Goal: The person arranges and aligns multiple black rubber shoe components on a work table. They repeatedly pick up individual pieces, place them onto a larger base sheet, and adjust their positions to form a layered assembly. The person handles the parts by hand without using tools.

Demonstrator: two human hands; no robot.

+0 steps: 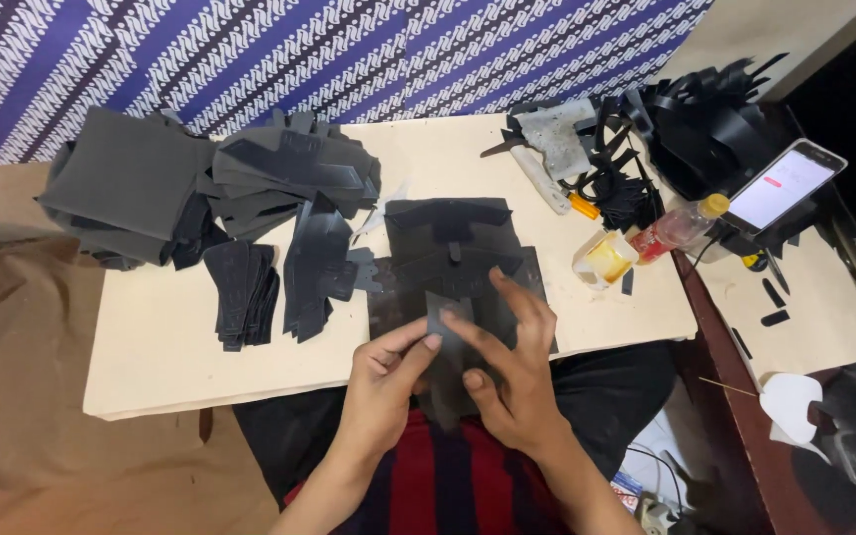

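Note:
Both hands meet over a small dark cut piece (445, 319) at the near edge of a low cream board (170, 342). My left hand (384, 381) pinches its left side between thumb and forefinger. My right hand (507, 362) lies over its right side, fingers spread and pressing down. Under the piece sits a larger black sheet (453, 248) with a tab and flaps. The lower part of the small piece is hidden by my hands.
Stacks of black cut pieces (250, 198) fill the board's left and back. A small glue pot (606, 258), a clear bottle (681, 226), a pale cloth (557, 134) and black strips (695, 119) stand at the right. A lit phone (785, 186) leans further right.

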